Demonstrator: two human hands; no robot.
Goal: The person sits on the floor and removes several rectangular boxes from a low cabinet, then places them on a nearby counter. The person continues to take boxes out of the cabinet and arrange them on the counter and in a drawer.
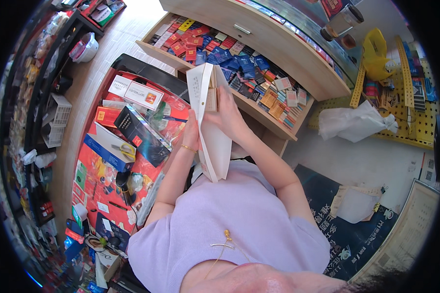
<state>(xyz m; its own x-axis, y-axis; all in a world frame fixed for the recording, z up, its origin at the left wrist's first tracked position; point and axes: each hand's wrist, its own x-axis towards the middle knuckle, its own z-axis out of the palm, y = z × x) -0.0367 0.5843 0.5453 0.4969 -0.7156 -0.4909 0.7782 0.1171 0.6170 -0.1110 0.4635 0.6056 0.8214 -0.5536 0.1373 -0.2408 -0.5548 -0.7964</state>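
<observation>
Upright in front of my chest is a white cardboard carton [216, 146] with its long flap [196, 86] folded open. My left hand [191, 133] grips this carton from the left side. Inside its far end are small tan packs [212, 99], partly hidden by the flap and fingers. My right hand [225, 113] reaches into the opening, thumb and fingers around these packs. Just beyond both hands, a pulled-out wooden drawer [291, 134] holds many cigarette packs, with red packs [183, 43] and blue packs [220, 55] lying loose on top.
At left, a red-covered counter [90, 161] carries a white carton [136, 92], a black box [141, 133], an open blue box [106, 153] and yellow-handled scissors [126, 151]. A glass display case [297, 31] borders the drawer. A white plastic bag [352, 121] lies at right beside a yellow perforated rack [423, 130].
</observation>
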